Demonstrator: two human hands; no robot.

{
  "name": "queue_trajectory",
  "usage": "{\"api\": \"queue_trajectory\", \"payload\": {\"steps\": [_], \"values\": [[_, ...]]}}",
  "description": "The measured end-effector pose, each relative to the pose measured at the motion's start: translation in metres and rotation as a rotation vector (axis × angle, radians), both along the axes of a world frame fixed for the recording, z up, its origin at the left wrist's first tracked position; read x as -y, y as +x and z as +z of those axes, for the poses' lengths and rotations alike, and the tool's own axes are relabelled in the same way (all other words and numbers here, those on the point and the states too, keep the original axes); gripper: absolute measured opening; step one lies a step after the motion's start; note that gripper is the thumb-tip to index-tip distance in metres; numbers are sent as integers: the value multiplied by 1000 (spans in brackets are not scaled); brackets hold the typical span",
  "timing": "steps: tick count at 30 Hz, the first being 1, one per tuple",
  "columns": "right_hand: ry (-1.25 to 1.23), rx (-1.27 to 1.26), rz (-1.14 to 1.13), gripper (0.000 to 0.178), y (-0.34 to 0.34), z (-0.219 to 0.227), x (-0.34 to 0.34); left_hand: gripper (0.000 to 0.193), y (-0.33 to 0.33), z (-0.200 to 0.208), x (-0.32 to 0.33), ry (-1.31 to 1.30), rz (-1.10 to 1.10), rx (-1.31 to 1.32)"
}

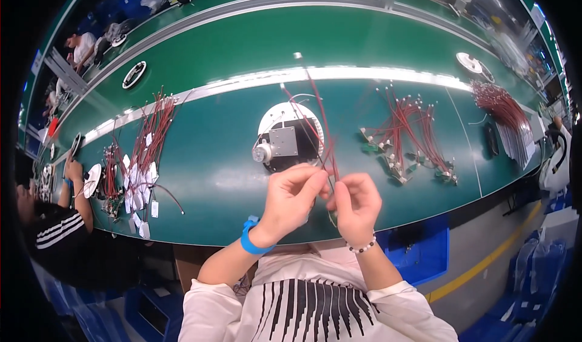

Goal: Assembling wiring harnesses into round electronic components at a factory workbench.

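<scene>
My left hand (294,197), with a blue band at the wrist, is closed in a pinch on thin dark red wires (317,93). Close beside it my right hand (357,205), wearing a bead bracelet, also pinches the wires. They rise from between my fingers toward the far side and end in small white connectors (297,56). My fingers hide the lower part of the bundle. Just beyond my hands, a round white and black unit (271,116) lies on the green table, with a square metal plate (283,142) and a small cylindrical motor (262,153) on it.
Wire bundles with white tags (145,178) lie at left. Wires with small green boards (397,166) spread at right, near a thick wire stack (509,114). Beyond the table's metal strip runs a green belt (242,45). A co-worker's arm (79,187) is at left; a blue bin (424,254) stands below.
</scene>
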State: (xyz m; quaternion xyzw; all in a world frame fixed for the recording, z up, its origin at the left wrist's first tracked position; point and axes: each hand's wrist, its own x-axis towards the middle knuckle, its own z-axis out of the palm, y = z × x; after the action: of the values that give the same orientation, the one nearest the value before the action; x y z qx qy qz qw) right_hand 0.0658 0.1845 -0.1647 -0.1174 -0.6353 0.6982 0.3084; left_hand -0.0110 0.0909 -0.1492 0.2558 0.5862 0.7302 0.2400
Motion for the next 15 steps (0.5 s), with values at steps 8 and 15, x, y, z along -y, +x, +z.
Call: {"api": "queue_trajectory", "payload": {"steps": [8, 15], "values": [[217, -29, -343, 2, 0, -6, -58, 19, -11, 3, 2, 37, 146, 61], [871, 82, -744, 3, 10, 0, -137, 19, -27, -2, 14, 105, 233, 18]]}}
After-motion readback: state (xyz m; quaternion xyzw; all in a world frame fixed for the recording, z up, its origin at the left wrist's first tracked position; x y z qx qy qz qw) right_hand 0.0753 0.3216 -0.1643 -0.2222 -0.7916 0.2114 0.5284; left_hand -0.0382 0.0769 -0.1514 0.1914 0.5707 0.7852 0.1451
